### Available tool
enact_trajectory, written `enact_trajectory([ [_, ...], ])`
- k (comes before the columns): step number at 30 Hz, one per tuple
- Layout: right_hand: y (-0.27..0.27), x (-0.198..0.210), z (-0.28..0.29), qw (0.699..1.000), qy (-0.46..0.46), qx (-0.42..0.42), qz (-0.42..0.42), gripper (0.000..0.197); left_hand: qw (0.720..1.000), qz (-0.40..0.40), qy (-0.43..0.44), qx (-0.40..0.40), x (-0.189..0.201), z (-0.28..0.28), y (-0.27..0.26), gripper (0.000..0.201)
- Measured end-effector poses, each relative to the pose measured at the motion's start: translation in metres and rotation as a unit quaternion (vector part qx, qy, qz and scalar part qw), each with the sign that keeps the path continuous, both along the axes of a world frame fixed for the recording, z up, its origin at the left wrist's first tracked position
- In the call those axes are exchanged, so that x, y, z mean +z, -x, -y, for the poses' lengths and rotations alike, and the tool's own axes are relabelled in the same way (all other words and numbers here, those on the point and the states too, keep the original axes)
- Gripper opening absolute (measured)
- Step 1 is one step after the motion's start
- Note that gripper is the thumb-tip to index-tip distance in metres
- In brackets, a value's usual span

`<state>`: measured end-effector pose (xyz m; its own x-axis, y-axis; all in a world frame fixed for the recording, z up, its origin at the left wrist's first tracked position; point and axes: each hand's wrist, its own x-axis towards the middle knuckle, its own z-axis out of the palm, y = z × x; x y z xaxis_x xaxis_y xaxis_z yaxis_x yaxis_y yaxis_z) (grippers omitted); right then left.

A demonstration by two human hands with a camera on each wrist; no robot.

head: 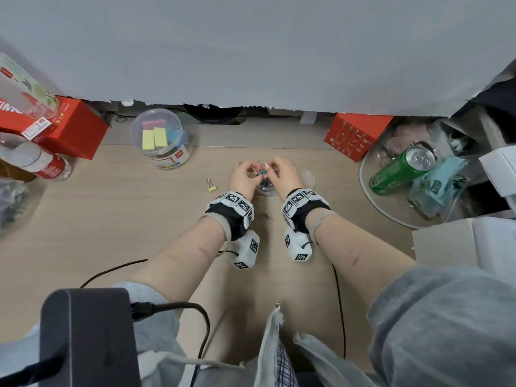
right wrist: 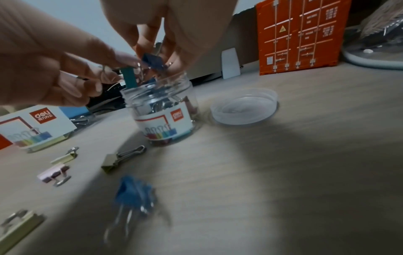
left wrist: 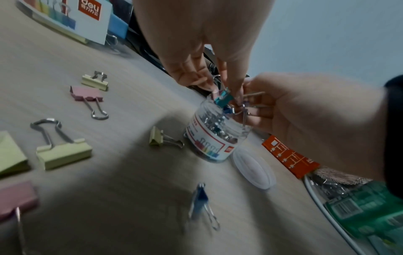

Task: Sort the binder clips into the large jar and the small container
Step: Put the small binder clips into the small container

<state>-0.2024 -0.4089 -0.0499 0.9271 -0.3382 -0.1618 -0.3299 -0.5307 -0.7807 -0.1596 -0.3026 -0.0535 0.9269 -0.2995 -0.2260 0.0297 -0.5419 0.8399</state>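
Observation:
The small clear container (head: 266,189) (left wrist: 209,138) (right wrist: 165,117) stands open on the desk and holds several clips. Both hands hover right over its mouth. My left hand (head: 252,170) (left wrist: 220,88) pinches a teal binder clip (left wrist: 224,98) (right wrist: 128,75). A dark blue binder clip (right wrist: 152,60) is pinched in my right hand (head: 272,169) (right wrist: 152,57). The large jar (head: 164,138) (left wrist: 72,17) stands at the far left with big clips inside. Loose on the desk lie a small yellow clip (left wrist: 157,138) (right wrist: 113,162), a blue clip (left wrist: 200,200) (right wrist: 133,191) and a pink clip (left wrist: 87,94).
The container's lid (head: 307,177) (right wrist: 244,107) lies just to its right. An orange box (head: 354,138) stands behind it on the right, beside a round tray (head: 365,188) with a green can (head: 399,171). Red boxes (head: 69,127) crowd the far left. A large yellow-green clip (left wrist: 63,155) lies near left.

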Motion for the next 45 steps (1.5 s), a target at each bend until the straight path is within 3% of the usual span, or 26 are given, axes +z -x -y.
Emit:
enact_trajectory([
  [5,0.009,0.014,0.002,1.000,-0.007,-0.004,-0.009,0.026,0.998,0.009,-0.052,-0.040,0.003,0.003,0.002,0.017],
  [11,0.014,0.017,0.012,0.997,0.058,-0.045,-0.023,0.037,0.995,0.009,-0.055,-0.078,0.003,0.002,0.003,0.021],
  [18,0.019,0.004,0.017,0.993,0.095,-0.068,0.005,0.028,0.999,0.023,-0.006,-0.045,-0.001,-0.006,0.003,0.014],
  [21,0.024,0.004,0.013,0.994,0.101,-0.040,0.020,0.027,0.996,0.040,-0.032,-0.068,-0.002,-0.009,0.003,0.037],
  [23,0.029,0.002,0.011,0.994,0.105,-0.025,0.020,0.031,0.994,0.053,-0.049,-0.081,-0.001,-0.012,0.003,0.041],
  [29,0.053,-0.005,-0.001,0.991,0.097,-0.093,0.009,0.039,0.993,0.069,-0.066,-0.067,0.002,-0.033,0.011,0.029],
  [34,0.073,-0.016,-0.015,0.983,0.104,-0.125,-0.083,0.037,0.992,0.083,-0.075,-0.063,-0.008,-0.069,-0.002,0.024],
  [37,0.082,-0.027,-0.032,0.981,0.067,-0.134,-0.121,0.037,0.978,0.094,-0.149,-0.115,-0.014,-0.089,-0.013,0.033],
  [41,0.087,-0.042,-0.058,0.984,0.038,-0.129,-0.113,0.031,0.916,0.057,-0.302,-0.258,-0.028,-0.102,-0.016,0.051],
  [45,0.077,-0.043,-0.079,0.995,0.005,-0.070,-0.076,0.023,0.891,0.029,-0.289,-0.348,-0.037,-0.108,-0.003,0.053],
])
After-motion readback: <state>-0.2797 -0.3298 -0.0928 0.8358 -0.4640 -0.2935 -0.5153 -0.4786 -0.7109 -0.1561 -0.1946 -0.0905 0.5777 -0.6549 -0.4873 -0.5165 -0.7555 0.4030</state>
